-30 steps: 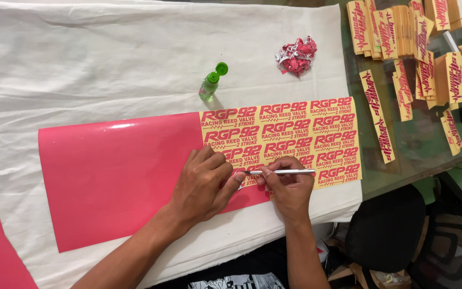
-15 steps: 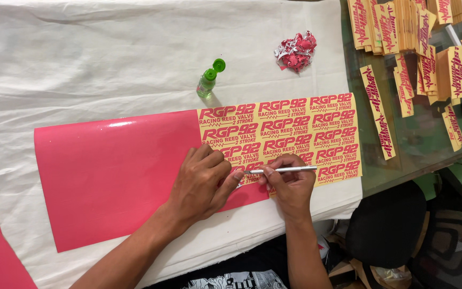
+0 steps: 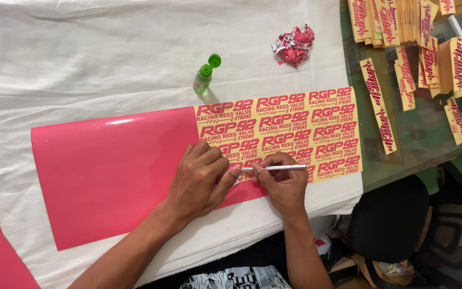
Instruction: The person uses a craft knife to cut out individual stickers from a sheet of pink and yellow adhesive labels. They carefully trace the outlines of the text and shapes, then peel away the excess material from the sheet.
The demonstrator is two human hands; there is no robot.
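A glossy pink vinyl sheet (image 3: pixel 108 160) lies on a white cloth. Its right part is stripped to yellow backing (image 3: pixel 295 128) with rows of pink lettered stickers. My left hand (image 3: pixel 201 179) presses flat on the sheet at the edge between pink and yellow, its fingers pinching a bit of pink vinyl. My right hand (image 3: pixel 282 182) grips a thin silver craft knife (image 3: pixel 276 168) held level, its tip pointing left toward the fingertips of my left hand.
A small clear bottle with an open green cap (image 3: pixel 204 75) stands behind the sheet. A crumpled wad of pink scrap (image 3: pixel 294 45) lies further back. Stacks of yellow sticker strips (image 3: pixel 418 43) cover a glass table at right. A black chair (image 3: pixel 389 225) sits below.
Both hands stay at the same spot on the sheet; the knife has shifted slightly left. The view has drifted a little, so everything sits a bit higher in the frame.
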